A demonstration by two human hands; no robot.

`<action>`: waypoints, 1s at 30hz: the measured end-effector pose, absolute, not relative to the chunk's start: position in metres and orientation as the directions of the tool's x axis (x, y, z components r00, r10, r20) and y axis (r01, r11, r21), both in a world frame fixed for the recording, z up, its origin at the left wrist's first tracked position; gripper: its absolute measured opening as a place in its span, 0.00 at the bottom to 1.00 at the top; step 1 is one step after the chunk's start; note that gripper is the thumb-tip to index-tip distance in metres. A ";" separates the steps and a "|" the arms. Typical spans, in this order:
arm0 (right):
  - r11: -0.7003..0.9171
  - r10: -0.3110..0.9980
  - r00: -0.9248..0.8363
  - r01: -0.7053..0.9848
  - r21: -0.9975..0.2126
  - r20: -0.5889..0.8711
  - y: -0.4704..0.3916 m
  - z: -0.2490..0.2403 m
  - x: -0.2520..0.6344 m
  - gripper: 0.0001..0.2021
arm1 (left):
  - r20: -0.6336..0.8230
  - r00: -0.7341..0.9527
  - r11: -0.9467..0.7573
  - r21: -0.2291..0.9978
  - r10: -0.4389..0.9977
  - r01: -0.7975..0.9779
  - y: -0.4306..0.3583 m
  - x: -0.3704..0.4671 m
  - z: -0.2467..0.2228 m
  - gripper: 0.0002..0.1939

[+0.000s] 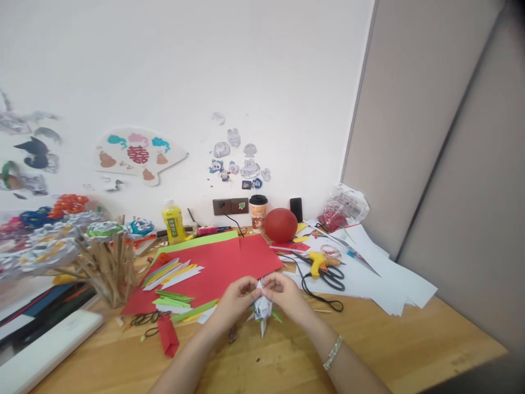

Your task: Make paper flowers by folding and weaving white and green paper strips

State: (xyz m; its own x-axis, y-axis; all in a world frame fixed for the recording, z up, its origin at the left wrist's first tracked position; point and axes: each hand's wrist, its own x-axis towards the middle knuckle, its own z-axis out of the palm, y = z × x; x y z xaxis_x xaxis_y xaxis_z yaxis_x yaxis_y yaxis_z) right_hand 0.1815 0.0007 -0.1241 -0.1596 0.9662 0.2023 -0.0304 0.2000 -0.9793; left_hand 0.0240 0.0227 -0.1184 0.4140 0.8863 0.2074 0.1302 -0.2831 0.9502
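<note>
Both hands meet over the wooden table (295, 355) around a folded paper flower (262, 309), white with some green points sticking out. My left hand (241, 298) pinches its upper left side between thumb and fingers. From the other side my right hand (283, 293) pinches the top near a white paper tip. The flower's lower petals hang in view below the fingers; its top is partly hidden by them. Just left of my hands lie folded green paper strips (174, 298) and white and yellow paper strips (172, 274) on a red paper sheet (221, 255).
A yellow glue gun (318, 264) with its black cord lies on the right by black-handled scissors and white paper sheets (365, 290). Behind stand a red balloon (281, 225), a paper cup (258, 215) and a yellow bottle (174, 223). Sticks in a container (110, 273) hold paper flowers.
</note>
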 end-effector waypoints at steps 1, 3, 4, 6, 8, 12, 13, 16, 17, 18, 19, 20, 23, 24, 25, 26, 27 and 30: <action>0.215 0.963 -0.159 -0.032 -0.976 0.217 0.001 -0.125 0.182 0.09 | 0.213 0.420 -0.290 0.948 0.882 0.129 0.023 0.024 -0.119 0.16; 0.244 0.956 -0.159 -0.029 -0.969 0.246 0.002 -0.126 0.183 0.09 | 0.223 0.431 -0.306 0.942 0.874 0.134 0.023 0.024 -0.119 0.16; 0.255 0.953 -0.161 -0.026 -0.967 0.255 0.002 -0.126 0.183 0.10 | 0.224 0.435 -0.310 0.940 0.872 0.139 0.022 0.023 -0.118 0.16; 0.268 0.948 -0.176 -0.014 -0.963 0.266 0.002 -0.126 0.184 0.10 | 0.218 0.437 -0.312 0.937 0.873 0.155 0.021 0.024 -0.116 0.16; 0.268 0.944 -0.198 -0.001 -0.963 0.263 0.003 -0.126 0.185 0.10 | 0.211 0.434 -0.311 0.934 0.876 0.174 0.019 0.024 -0.114 0.15; 0.253 0.945 -0.216 0.004 -0.968 0.246 0.006 -0.129 0.185 0.09 | 0.178 0.460 -0.295 0.935 0.870 0.196 0.018 0.023 -0.113 0.14; 0.254 0.947 -0.208 0.012 -0.967 0.246 0.008 -0.131 0.185 0.09 | 0.167 0.465 -0.289 0.936 0.870 0.203 0.018 0.023 -0.113 0.13; 0.257 0.956 -0.160 0.051 -0.965 0.246 0.011 -0.138 0.184 0.08 | 0.139 0.455 -0.265 0.938 0.879 0.224 0.020 0.022 -0.118 0.13; 0.239 0.961 -0.155 0.047 -0.970 0.230 0.012 -0.140 0.183 0.08 | 0.131 0.448 -0.256 0.939 0.884 0.231 0.021 0.022 -0.120 0.12; 0.214 0.966 -0.158 0.036 -0.976 0.206 0.013 -0.143 0.182 0.08 | 0.123 0.440 -0.248 0.939 0.889 0.239 0.022 0.022 -0.122 0.12; 0.187 0.969 -0.167 0.021 -0.982 0.181 0.014 -0.144 0.182 0.08 | 0.116 0.431 -0.241 0.938 0.895 0.249 0.023 0.022 -0.123 0.12; 0.165 0.971 -0.174 0.009 -0.986 0.161 0.014 -0.146 0.181 0.08 | 0.111 0.421 -0.237 0.936 0.900 0.259 0.024 0.022 -0.125 0.12; 0.173 0.974 -0.154 0.031 -0.984 0.166 0.015 -0.147 0.180 0.08 | 0.107 0.406 -0.234 0.932 0.908 0.278 0.026 0.021 -0.127 0.11; 0.187 0.974 -0.139 0.050 -0.981 0.179 0.014 -0.147 0.180 0.08 | 0.108 0.407 -0.235 0.931 0.907 0.279 0.026 0.021 -0.127 0.11; 0.203 0.973 -0.130 0.072 -0.976 0.193 0.014 -0.147 0.179 0.07 | 0.107 0.411 -0.237 0.930 0.905 0.281 0.025 0.021 -0.127 0.11; 0.221 0.970 -0.126 0.102 -0.970 0.208 0.013 -0.146 0.178 0.07 | 0.106 0.414 -0.241 0.926 0.904 0.290 0.025 0.021 -0.126 0.10; 0.245 0.966 -0.123 0.145 -0.959 0.228 0.012 -0.145 0.177 0.06 | 0.108 0.412 -0.251 0.917 0.905 0.311 0.024 0.021 -0.125 0.08; 0.336 0.942 -0.095 0.304 -0.891 0.322 0.008 -0.142 0.173 0.06 | 0.154 0.369 -0.311 0.854 0.917 0.417 0.021 0.021 -0.123 0.04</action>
